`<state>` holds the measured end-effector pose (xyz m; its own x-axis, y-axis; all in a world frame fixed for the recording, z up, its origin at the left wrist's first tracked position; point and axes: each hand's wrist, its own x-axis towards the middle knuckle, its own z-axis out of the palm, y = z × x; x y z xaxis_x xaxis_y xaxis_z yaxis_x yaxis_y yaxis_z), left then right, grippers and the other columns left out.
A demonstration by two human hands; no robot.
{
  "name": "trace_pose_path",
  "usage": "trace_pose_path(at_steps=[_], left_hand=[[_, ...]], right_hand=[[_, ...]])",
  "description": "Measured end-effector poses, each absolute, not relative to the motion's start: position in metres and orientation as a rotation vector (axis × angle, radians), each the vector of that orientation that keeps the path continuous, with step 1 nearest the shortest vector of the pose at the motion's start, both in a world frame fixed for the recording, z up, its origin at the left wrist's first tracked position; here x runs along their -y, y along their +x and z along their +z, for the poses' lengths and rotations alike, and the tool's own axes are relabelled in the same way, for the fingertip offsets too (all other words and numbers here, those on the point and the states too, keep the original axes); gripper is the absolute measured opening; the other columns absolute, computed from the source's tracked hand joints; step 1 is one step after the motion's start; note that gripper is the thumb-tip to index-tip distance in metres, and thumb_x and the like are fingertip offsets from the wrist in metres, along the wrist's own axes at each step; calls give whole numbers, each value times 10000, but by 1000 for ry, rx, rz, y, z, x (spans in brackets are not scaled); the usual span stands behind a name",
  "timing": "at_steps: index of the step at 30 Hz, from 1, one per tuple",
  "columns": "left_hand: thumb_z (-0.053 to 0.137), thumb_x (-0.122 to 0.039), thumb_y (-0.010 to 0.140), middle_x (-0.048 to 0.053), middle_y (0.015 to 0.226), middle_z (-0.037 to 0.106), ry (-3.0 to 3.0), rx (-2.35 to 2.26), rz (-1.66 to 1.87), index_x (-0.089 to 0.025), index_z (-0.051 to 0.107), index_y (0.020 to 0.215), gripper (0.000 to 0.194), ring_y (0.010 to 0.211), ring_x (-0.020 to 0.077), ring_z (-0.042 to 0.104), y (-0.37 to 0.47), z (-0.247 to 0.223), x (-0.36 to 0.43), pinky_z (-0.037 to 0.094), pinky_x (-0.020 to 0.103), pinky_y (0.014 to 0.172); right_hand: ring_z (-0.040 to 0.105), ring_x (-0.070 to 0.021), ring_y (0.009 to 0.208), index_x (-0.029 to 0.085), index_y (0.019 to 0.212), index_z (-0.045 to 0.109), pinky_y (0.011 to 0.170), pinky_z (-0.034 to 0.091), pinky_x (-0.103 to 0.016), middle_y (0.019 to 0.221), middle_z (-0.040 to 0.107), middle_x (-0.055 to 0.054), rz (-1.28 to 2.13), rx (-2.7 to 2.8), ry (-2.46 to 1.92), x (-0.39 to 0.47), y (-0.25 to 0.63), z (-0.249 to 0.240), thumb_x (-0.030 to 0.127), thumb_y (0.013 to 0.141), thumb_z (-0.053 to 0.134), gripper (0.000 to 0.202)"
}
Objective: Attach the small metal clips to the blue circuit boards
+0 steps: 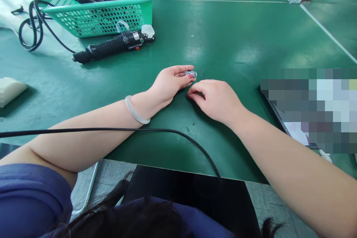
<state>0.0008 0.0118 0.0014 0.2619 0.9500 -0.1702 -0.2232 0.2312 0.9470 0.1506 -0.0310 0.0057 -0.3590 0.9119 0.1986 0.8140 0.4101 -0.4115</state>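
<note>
Head view from my remote seat gives me both bare hands over the green table (223, 41), near its middle. The left hand (167, 81) comes in from the left and holds a small clear part (191, 74) at its fingertips, the thumb laid across it. The right hand (220, 98) sits just beside it, to the right and a little nearer, thumb and forefinger curled in to a narrow gap; I cannot tell whether anything is pinched there, nor make out the part's details.

As I judge it, this is fine two-handed work on the part, so I would make the left hand a steady vise: wrist low, pinch firm but light, since a piece that small could slip or flip. I would bring the right fingertips in from the near right, leaving the part's face in sight, and work close above the table so that a drop stays harmless.

Far left, the black power screwdriver (111, 47) lies in front of the green basket (97, 4), well apart from the fingers. I would also mind the black cable (173, 131), which crosses in front of the left forearm (92, 117).
</note>
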Motion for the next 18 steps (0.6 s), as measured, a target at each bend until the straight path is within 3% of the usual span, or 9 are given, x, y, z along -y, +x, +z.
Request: trace_pose_path(at_steps=[6,11,18], left_hand=[[708,-115,811,44,812,722,1115,-914,908,-91,691,998,190,782,102,676,-1,1,-10,537,309,894],[769,-191,776,42,794,727,1145,-892,870,-99,711,972,224,756,98,671,-2,2,-8,548,306,883],[801,-279,752,43,802,732,1153,-846,847,-103,730,933,263,741,95,667,-1,2,-8,554,290,859]], right_hand=[[663,-185,752,197,867,734,711,520,-337,832,731,-37,543,1730,-1344,24,174,9,238,849,620,123],[605,-162,695,222,782,739,649,493,-325,806,708,-21,463,1723,-1360,22,174,8,213,813,652,94],[611,-171,748,236,756,747,690,503,-341,820,691,-12,439,1744,-1281,23,172,7,183,789,669,101]])
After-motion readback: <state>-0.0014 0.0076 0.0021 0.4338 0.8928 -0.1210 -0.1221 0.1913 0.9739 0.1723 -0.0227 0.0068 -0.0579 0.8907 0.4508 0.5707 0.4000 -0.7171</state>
